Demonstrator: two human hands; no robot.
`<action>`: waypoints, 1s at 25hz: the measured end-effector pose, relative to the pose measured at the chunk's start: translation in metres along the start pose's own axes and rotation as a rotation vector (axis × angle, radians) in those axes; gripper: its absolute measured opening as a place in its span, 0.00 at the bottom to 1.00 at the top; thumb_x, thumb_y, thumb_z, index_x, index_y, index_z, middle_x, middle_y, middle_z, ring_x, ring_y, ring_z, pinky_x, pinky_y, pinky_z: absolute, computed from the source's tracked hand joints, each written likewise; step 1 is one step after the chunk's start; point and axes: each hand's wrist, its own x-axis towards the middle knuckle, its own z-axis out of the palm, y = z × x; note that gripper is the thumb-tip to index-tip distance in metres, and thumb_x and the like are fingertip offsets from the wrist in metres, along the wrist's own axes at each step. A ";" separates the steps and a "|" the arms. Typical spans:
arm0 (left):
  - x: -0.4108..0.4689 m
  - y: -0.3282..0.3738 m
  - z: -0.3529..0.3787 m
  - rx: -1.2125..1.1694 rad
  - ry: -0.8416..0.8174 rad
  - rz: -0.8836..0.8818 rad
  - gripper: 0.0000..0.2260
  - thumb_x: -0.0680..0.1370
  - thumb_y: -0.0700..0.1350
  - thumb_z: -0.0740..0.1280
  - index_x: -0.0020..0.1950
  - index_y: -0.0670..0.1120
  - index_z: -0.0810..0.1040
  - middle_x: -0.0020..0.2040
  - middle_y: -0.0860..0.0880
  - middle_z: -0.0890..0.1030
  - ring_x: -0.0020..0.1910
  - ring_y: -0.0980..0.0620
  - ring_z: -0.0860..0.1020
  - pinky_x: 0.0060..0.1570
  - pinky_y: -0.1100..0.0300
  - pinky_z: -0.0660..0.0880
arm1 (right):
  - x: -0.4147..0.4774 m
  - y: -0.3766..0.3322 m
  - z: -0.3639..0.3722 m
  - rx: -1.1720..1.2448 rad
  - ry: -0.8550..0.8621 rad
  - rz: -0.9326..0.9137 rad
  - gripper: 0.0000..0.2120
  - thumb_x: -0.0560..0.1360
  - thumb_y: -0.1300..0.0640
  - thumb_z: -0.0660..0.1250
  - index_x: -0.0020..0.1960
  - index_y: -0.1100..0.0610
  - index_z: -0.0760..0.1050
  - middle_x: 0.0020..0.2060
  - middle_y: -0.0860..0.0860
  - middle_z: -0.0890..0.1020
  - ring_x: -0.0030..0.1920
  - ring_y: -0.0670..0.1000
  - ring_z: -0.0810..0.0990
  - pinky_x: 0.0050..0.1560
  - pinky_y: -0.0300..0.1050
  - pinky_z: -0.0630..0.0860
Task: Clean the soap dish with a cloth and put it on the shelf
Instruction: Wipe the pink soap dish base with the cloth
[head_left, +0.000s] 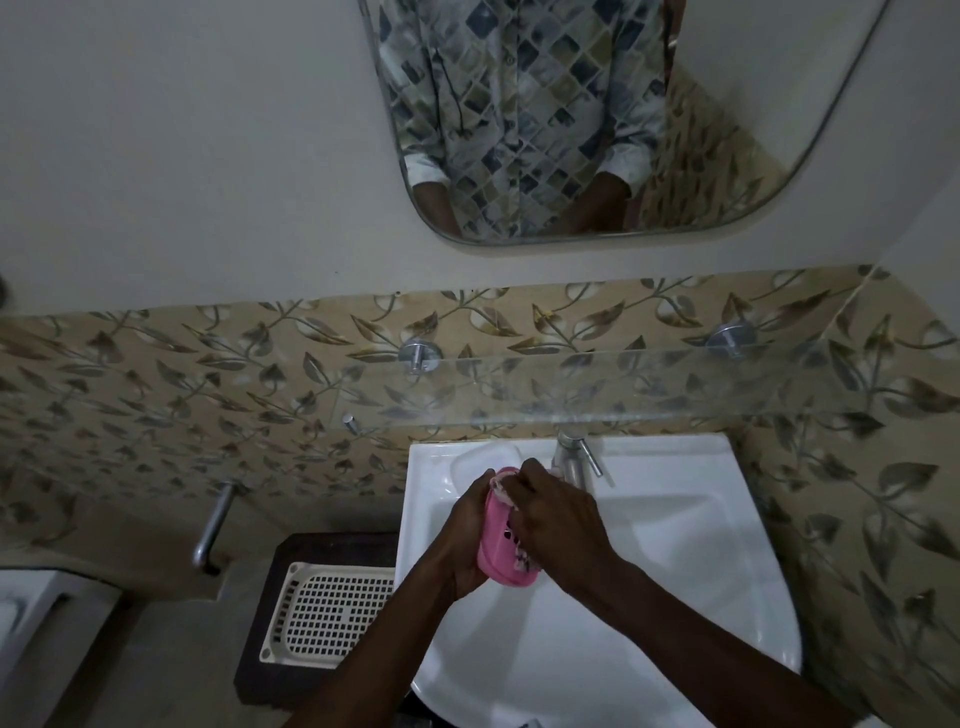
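Over the white sink (675, 545), my left hand (465, 535) grips a pink soap dish (496, 540) from its left side, with the slotted inside facing up. My right hand (556, 519) holds a small patterned cloth (522, 558) and presses it into the dish. Most of the cloth is hidden under my fingers; bits show at the dish's top and bottom ends. The glass shelf (623, 384) is fixed to the tiled wall just above the sink and nothing stands on it.
A chrome tap (574, 457) rises at the sink's back edge, just behind my hands. A cream perforated tray (322, 613) lies on a dark stand left of the sink. A metal wall pipe (213, 525) hangs further left. A mirror (571, 114) is above.
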 end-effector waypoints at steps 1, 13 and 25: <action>0.002 0.000 0.002 0.023 0.006 0.008 0.25 0.83 0.59 0.53 0.67 0.42 0.76 0.60 0.35 0.80 0.56 0.39 0.80 0.55 0.46 0.77 | 0.003 0.000 0.000 0.013 -0.007 0.010 0.09 0.67 0.57 0.73 0.48 0.53 0.80 0.40 0.51 0.78 0.32 0.52 0.81 0.28 0.39 0.66; 0.014 0.012 -0.021 -0.042 0.047 0.012 0.29 0.79 0.63 0.57 0.65 0.41 0.78 0.54 0.38 0.83 0.51 0.41 0.81 0.53 0.47 0.78 | 0.010 0.018 -0.006 0.379 -0.141 0.068 0.09 0.73 0.50 0.68 0.49 0.52 0.83 0.44 0.49 0.82 0.44 0.50 0.82 0.42 0.45 0.76; 0.002 0.031 -0.027 -0.111 -0.395 -0.016 0.34 0.69 0.61 0.74 0.64 0.37 0.78 0.54 0.32 0.81 0.48 0.35 0.81 0.52 0.43 0.79 | 0.015 0.049 -0.026 -0.046 0.205 -0.473 0.16 0.68 0.68 0.74 0.55 0.58 0.82 0.48 0.57 0.83 0.42 0.58 0.81 0.39 0.48 0.74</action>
